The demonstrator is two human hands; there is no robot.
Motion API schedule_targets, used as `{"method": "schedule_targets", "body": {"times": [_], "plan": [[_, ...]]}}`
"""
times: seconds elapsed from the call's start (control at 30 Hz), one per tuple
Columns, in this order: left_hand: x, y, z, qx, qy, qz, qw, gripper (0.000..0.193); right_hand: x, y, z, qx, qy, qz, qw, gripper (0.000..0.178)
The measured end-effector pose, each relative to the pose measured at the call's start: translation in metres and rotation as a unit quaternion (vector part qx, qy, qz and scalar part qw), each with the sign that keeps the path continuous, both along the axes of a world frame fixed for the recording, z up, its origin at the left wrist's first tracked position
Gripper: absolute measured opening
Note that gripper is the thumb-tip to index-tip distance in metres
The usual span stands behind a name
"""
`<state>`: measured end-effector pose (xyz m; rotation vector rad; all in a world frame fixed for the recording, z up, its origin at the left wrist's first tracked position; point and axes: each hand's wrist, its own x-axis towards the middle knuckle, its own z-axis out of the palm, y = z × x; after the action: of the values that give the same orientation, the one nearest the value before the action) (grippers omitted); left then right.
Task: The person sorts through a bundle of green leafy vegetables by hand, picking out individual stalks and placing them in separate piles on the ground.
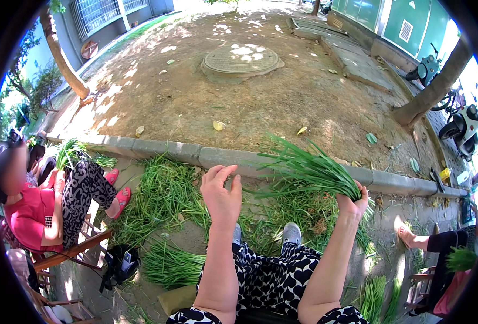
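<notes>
A bunch of long green chives (pixel 314 168) is gripped at its stem end in my right hand (pixel 352 200). The leaves fan out leftward over the stone curb. My left hand (pixel 221 191) is raised beside the leaf tips with its thumb and fingers apart, holding nothing. Below my hands lie a heap of loose green leaves (pixel 163 197) and more scattered trimmings (pixel 298 216) around my shoes. A neat pile of chives (pixel 171 264) rests on the ground left of my legs, and upright bundles (pixel 373 297) are at the lower right.
A stone curb (pixel 222 157) crosses in front, with bare soil and a round manhole cover (pixel 242 59) beyond. At left a seated person (pixel 39 210) holds chives, near a black bag (pixel 121 263). Another person (pixel 449 248) sits at right. Trees and parked scooters (pixel 463 129) stand farther off.
</notes>
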<state>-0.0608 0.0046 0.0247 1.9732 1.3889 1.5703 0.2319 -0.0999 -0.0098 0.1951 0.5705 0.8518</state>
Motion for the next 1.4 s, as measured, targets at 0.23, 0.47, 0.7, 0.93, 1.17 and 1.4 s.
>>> {"method": "schedule_targets", "body": {"times": [0.23,0.47,0.7,0.93,1.17,1.4], "plan": [[0.001,-0.004,-0.009,-0.244,-0.001,-0.233,0.941,0.026,-0.003,0.000,0.002,0.018,-0.002,0.016,1.000,0.021],[0.015,-0.017,-0.004,-0.285,0.038,-0.246,0.926,0.024,-0.005,0.004,-0.001,0.034,-0.018,0.051,0.998,0.020],[0.011,-0.016,0.008,-0.362,-0.150,-0.313,0.865,0.012,-0.015,0.006,0.011,0.000,-0.017,0.055,0.998,0.022],[-0.011,-0.004,0.003,-0.166,-0.462,-0.569,0.659,0.011,-0.015,0.008,0.011,-0.025,-0.064,0.044,0.997,0.023],[0.010,-0.018,0.014,-0.212,-0.220,-0.260,0.916,0.016,-0.020,0.011,0.011,-0.071,-0.147,0.017,0.986,0.022],[0.016,-0.019,0.012,-0.122,-0.016,-0.252,0.960,0.015,-0.027,0.013,0.017,-0.068,-0.193,0.019,0.979,0.021]]}}
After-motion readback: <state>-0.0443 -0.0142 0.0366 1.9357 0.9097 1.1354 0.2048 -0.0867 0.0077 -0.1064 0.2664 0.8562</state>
